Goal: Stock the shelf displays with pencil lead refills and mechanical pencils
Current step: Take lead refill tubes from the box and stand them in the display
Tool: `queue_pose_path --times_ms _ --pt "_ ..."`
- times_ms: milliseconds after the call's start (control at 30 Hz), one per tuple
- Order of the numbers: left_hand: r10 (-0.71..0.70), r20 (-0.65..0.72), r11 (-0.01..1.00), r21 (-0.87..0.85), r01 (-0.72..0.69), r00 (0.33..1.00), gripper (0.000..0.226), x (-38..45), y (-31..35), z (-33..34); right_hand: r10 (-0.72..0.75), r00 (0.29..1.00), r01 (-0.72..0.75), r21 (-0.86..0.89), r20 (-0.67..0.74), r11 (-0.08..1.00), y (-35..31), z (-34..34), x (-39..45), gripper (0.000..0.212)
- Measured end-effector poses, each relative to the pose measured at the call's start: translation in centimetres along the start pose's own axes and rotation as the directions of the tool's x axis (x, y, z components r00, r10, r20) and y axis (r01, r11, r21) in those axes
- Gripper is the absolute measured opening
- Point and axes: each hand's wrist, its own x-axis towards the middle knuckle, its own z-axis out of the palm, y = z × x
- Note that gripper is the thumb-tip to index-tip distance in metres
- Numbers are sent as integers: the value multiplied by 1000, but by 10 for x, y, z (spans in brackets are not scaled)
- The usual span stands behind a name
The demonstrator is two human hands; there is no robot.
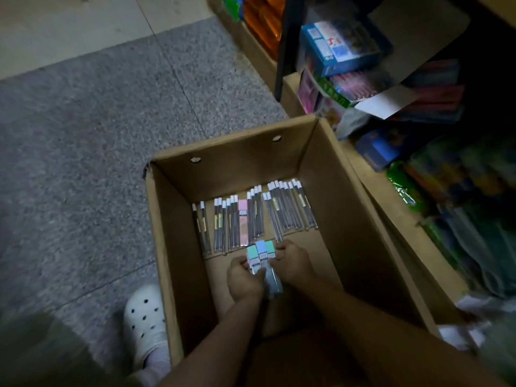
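An open cardboard box (178, 247) stands on the floor below me. Both my hands reach into it. My left hand (244, 280) and my right hand (294, 263) together grip a small bundle of lead refill cases (261, 254) with green and blue tops. Further back on the box bottom lie several clear refill tubes with white caps (290, 208) in a rough row. One pink refill case (243, 222) lies among them.
The shelf unit (282, 46) rises at the right, its low shelves packed with coloured boxes (340, 46) and packaged stationery (446, 191). Grey speckled floor (83, 149) stretches to the left. My foot in a white clog (145, 317) stands beside the box's left wall.
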Motion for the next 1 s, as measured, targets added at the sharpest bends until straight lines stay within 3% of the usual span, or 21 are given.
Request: queue_pose_path --times_ms 167,300,400,600,700,800,933,1000 --pt "-48 -15 999 -4 48 999 27 4 4 5 12 999 -10 51 -30 999 7 9 9 37" --pt "56 26 996 65 -58 998 26 3 4 13 31 999 -28 50 -44 998 12 3 12 31" --pt "128 71 987 90 -134 989 26 2 7 19 126 991 -121 98 -49 988 21 -5 13 27" --pt "141 113 988 45 -147 984 22 7 22 21 226 973 -205 279 -46 938 39 -17 15 17" --pt "125 89 990 52 -130 988 25 16 27 13 245 969 -223 296 -39 929 40 -21 17 27" --pt "152 89 984 80 -160 984 24 23 30 5 218 971 -187 259 -99 948 37 -26 17 34" --pt "206 121 979 -26 -204 971 21 21 46 -2 112 984 -73 261 -136 963 28 -38 10 42" --pt "236 203 970 -104 -219 950 16 16 61 -10 69 984 -22 277 -162 961 18 -51 2 45"
